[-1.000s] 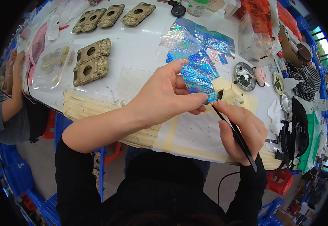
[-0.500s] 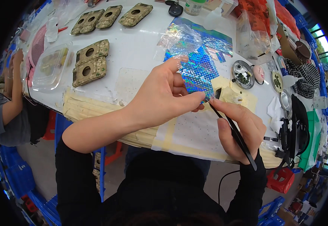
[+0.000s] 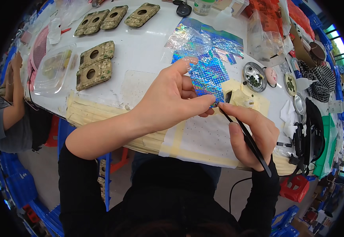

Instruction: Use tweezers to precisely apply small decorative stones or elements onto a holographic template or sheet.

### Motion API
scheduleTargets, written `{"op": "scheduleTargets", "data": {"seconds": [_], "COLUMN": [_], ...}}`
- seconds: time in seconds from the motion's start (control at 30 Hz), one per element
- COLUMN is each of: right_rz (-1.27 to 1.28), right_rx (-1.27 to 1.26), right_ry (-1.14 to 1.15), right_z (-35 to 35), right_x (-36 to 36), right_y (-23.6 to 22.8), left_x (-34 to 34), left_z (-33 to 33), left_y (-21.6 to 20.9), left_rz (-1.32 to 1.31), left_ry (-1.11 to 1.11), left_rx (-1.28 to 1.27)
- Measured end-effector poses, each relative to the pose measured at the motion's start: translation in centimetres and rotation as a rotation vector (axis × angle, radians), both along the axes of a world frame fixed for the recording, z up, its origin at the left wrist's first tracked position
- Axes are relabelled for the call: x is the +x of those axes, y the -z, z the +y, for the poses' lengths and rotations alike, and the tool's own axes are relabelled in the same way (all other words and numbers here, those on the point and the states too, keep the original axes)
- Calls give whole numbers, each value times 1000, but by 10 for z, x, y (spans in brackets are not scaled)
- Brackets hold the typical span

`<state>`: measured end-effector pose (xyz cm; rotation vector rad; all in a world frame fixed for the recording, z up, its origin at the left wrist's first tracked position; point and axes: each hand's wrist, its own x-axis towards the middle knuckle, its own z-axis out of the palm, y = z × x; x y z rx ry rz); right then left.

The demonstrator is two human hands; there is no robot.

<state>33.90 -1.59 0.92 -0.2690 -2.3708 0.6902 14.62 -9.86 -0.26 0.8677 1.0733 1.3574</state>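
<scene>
Foil sheet: the foil sheet point(image 3: 211, 79) is shining blue and silver, showing a regular dotted pattern with a thin, slightly creased surface.
Foil direction: its long axis is running away from the person, slanting a little leftward; its lower end is pointing at the tweezers' tips — the far edge is blending with the foil scraps point(image 3: 229, 39) behind.
Foil place: it is hanging over the bench point(image 3: 140, 51), left of the metal dish point(image 3: 262, 72).
Tweezers: the tweezers point(image 3: 251, 140) are looking slim and matt black, lying diagonally, tips pointing left and away from the person, on the near side of the dish.
Left grip: the left grip point(image 3: 176, 96), left of the dish, is pinching the foil.
Right grip: the right grip point(image 3: 255, 132), nearer than the dish, is closing around the tweezers — whether their tips are touching the foil, I cannot tell.
</scene>
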Motion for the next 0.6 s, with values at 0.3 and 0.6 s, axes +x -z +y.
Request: {"op": "scheduleTargets", "data": {"seconds": [0.3,0.6], "right_rz": [-12,9], "right_rx": [-43,-118], "right_ry": [12,22], "right_z": [0,1], "right_x": [0,3], "right_y": [0,1], "left_x": [0,1], "left_z": [-2,0], "left_y": [7,6], "left_rz": [13,-23], "left_ry": [-22,-5], "left_rx": [-28,3]}}
